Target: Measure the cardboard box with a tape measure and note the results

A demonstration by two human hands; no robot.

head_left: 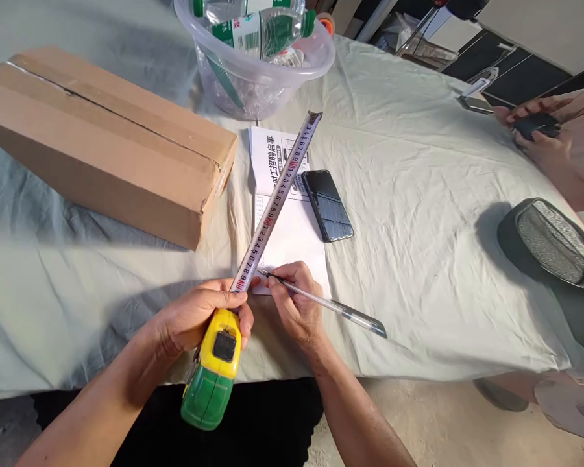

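Note:
My left hand (209, 311) is closed around the blade of a tape measure (211, 383), just above its yellow and green case. The metal blade, marked with numbers, sticks out up and to the right, over a printed sheet of paper (292, 240). In my right hand (299, 301) is a pen (343, 310), gripped near its point, with the tip at the lower left part of the sheet. Small handwritten marks run down the sheet's left side. A black phone (328, 204) lies on the sheet's right edge.
A closed cardboard box (126, 155) stands on the cloth-covered table (409, 194) to the left. Behind the sheet is a clear plastic basin (267, 81) holding plastic bottles. Another person's hands (540, 123) hold a dark object at the right, near a dark mesh-backed chair (549, 243).

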